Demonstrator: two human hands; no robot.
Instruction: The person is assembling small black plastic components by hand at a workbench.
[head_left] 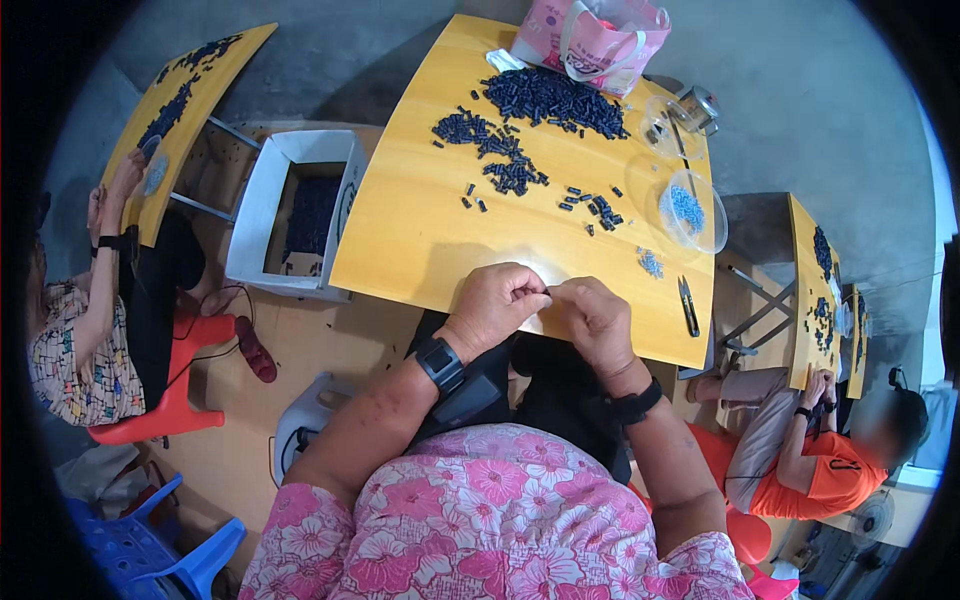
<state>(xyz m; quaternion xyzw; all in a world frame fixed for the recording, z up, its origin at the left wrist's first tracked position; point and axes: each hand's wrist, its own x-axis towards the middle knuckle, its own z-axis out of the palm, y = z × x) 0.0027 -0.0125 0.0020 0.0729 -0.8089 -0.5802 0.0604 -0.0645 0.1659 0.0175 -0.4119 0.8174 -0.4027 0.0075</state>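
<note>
Close together at the near edge of the yellow table (420, 240), my left hand (500, 308) and my right hand (598, 322) meet fingertip to fingertip. My left thumb and forefinger pinch a small dark cylindrical piece (546, 292), mostly covered by the fingers. Right thumb and fingers are pressed together beside it; what they grip is hidden. Beyond them lies a loose group of short black cylinders (604, 212), with a larger heap of them (555, 100) at the back. A little pile of small blue-grey pieces (650, 263) sits to the right, near black thread snips (688, 306).
Along the right edge stand a clear bowl of light-blue pieces (686, 208), another clear tub (660, 130) and a metal cup (700, 108). A pink bag (610, 45) rests at the back. Left of the table is a white box (250, 235). Other people sit at tables on both sides.
</note>
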